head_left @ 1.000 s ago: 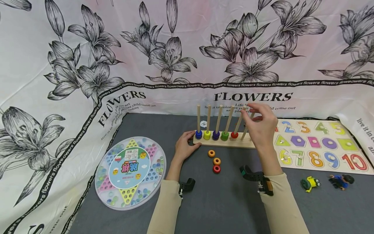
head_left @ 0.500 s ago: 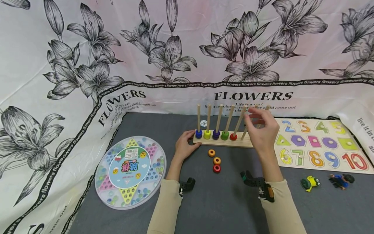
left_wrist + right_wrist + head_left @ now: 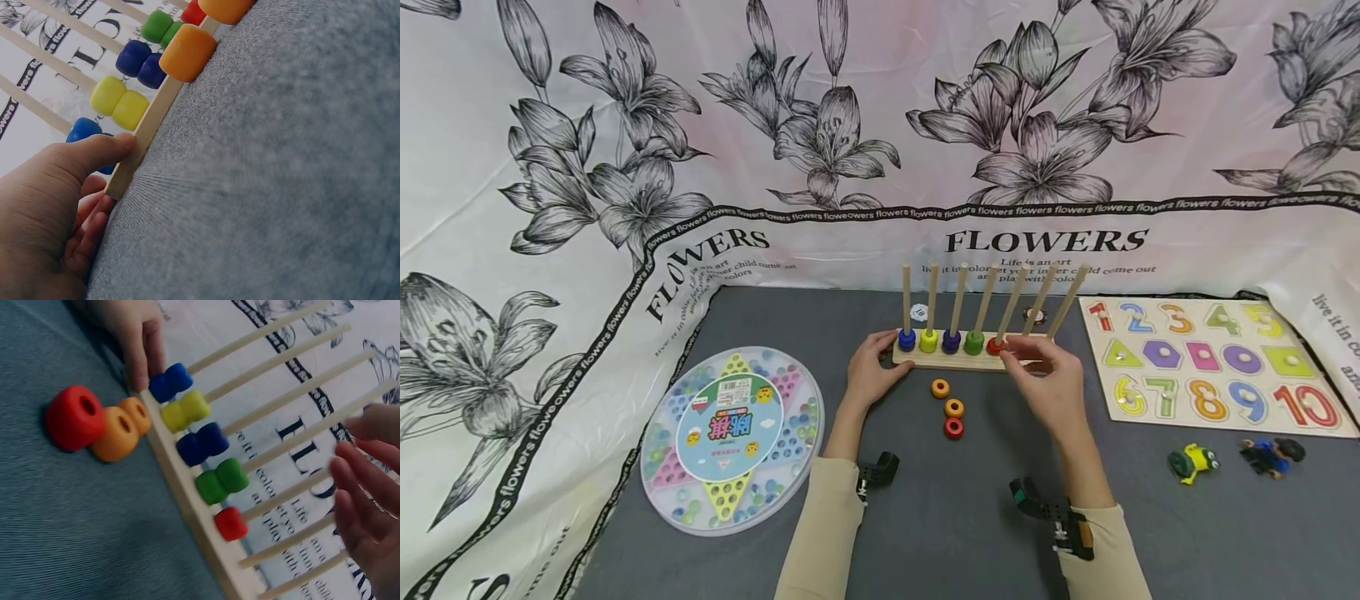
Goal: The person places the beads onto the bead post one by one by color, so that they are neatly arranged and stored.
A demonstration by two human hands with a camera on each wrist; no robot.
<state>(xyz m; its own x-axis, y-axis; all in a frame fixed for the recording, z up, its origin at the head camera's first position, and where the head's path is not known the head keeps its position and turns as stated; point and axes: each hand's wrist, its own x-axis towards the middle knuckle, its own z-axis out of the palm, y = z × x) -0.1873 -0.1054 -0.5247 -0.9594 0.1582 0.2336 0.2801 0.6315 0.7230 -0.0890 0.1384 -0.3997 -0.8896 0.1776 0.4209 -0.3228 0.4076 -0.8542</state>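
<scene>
A wooden peg rack (image 3: pixel 958 362) stands on the grey mat with seven slanting pegs. Blue (image 3: pixel 907 339), yellow (image 3: pixel 928 340), purple (image 3: pixel 951 341), green (image 3: pixel 974 342) and red beads (image 3: pixel 996 346) sit at the feet of the five left pegs; the two right pegs are bare. My left hand (image 3: pixel 880 354) grips the rack's left end, thumb on its front edge (image 3: pixel 115 145). My right hand (image 3: pixel 1026 362) hovers in front of the rack's right part, fingers (image 3: pixel 365 481) relaxed and holding nothing. Two orange rings (image 3: pixel 940 388) (image 3: pixel 954 408) and a red ring (image 3: pixel 954 428) lie loose before the rack.
A round marble-game box (image 3: pixel 733 440) lies at the left. A number puzzle board (image 3: pixel 1213 367) lies at the right, with two small toy figures (image 3: pixel 1193 462) (image 3: pixel 1270 457) in front of it. A floral cloth (image 3: pixel 850 125) rises behind and along the left.
My right hand has come down from the tops of the right pegs to just in front of the rack's base. The left hand and the beads have stayed put.
</scene>
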